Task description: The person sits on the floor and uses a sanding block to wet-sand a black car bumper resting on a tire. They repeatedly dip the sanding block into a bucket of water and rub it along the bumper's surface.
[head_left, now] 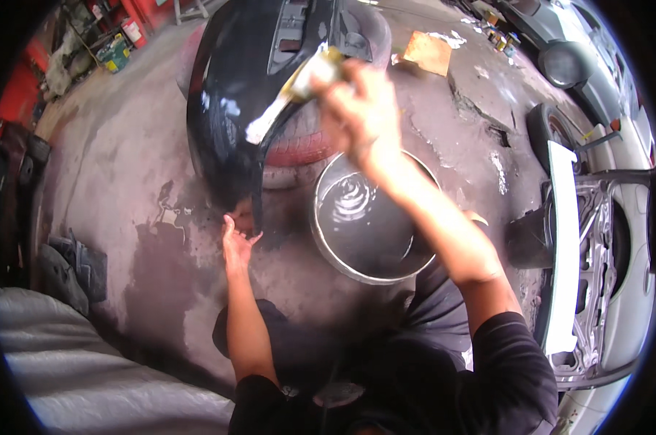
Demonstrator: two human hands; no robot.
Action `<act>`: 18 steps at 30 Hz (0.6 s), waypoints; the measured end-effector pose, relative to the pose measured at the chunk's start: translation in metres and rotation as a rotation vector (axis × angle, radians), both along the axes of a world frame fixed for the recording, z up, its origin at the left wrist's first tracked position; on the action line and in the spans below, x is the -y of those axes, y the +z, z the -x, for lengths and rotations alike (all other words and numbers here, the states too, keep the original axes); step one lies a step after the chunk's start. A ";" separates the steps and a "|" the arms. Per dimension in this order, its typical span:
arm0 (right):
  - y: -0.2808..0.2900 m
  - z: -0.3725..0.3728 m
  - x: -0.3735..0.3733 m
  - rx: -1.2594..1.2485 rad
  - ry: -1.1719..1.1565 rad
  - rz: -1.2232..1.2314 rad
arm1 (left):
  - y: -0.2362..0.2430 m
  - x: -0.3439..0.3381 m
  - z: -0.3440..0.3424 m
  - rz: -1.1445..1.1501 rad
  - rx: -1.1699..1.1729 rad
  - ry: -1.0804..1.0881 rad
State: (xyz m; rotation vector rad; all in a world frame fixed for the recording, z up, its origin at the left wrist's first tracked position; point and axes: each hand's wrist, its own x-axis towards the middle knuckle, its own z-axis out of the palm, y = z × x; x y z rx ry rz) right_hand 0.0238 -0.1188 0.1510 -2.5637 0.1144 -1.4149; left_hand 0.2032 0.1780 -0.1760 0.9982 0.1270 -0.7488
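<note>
My right hand, blurred, is closed on a yellowish-white pad over the upper part of a glossy black car body panel, where a white streak runs along the edge. My left hand is at the panel's lower end, thumb and little finger spread; whether it bears on the panel is unclear. The panel rests over red-painted tires. A round metal-rimmed basin of water stands below my right forearm, which hides part of it.
A silver car, a loose wheel, a door frame and a white strip line the right. An orange block lies behind. Dark parts, a grey cover and a green container are at left.
</note>
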 end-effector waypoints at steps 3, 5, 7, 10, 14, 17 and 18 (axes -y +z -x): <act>0.002 -0.004 -0.034 0.054 0.132 0.348 | 0.003 -0.011 -0.001 -0.009 0.006 0.003; 0.005 -0.004 -0.019 0.041 0.098 0.243 | 0.004 -0.012 -0.005 -0.021 0.019 0.003; 0.012 -0.005 0.032 0.068 -0.028 0.107 | 0.001 -0.003 0.001 -0.026 0.015 -0.027; 0.005 -0.011 0.017 0.155 -0.023 0.142 | -0.006 -0.006 -0.007 -0.061 0.007 0.002; -0.012 -0.003 -0.005 0.127 0.089 0.197 | -0.003 -0.015 -0.002 -0.051 -0.001 -0.028; 0.009 -0.017 0.038 0.232 0.012 0.007 | -0.001 -0.011 0.003 -0.055 -0.007 -0.019; 0.005 -0.015 0.034 0.204 -0.002 -0.010 | -0.001 -0.010 0.001 -0.061 0.003 -0.008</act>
